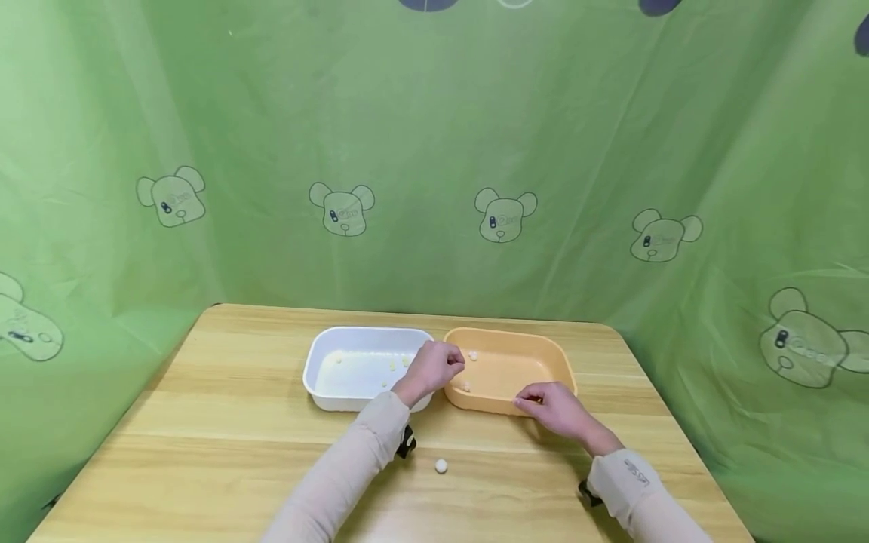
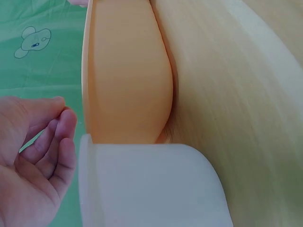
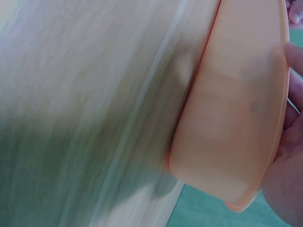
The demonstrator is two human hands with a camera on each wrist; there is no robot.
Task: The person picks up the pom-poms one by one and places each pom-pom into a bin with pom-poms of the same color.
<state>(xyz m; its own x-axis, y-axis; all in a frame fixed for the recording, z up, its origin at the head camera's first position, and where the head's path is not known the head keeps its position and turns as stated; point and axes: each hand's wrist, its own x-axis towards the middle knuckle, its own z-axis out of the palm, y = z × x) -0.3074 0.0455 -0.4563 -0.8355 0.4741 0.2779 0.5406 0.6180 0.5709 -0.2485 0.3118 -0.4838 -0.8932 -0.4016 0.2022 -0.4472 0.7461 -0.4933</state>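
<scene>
My left hand (image 1: 437, 365) hovers over the neighbouring ends of the white tray (image 1: 319, 396) and the orange tray (image 1: 560, 351). Its thumb and forefinger meet at the tips, the other fingers curl inward, and nothing shows between them in the left wrist view. With my right hand (image 1: 558, 411) I grip the near right rim of the orange tray, thumb on the outside and fingers reaching over the edge. Two small whitish pieces, one at the back (image 1: 473, 355) and one at the front (image 1: 466, 388), lie inside the orange tray. Several small yellowish bits (image 1: 392, 366) are in the white tray.
A white ball (image 1: 441, 466) lies on the wooden table (image 1: 224, 422) in front of the trays, between my forearms. Green curtain (image 1: 421, 136) with bear-face prints hangs behind the table and along both sides. The two trays stand side by side, ends close together.
</scene>
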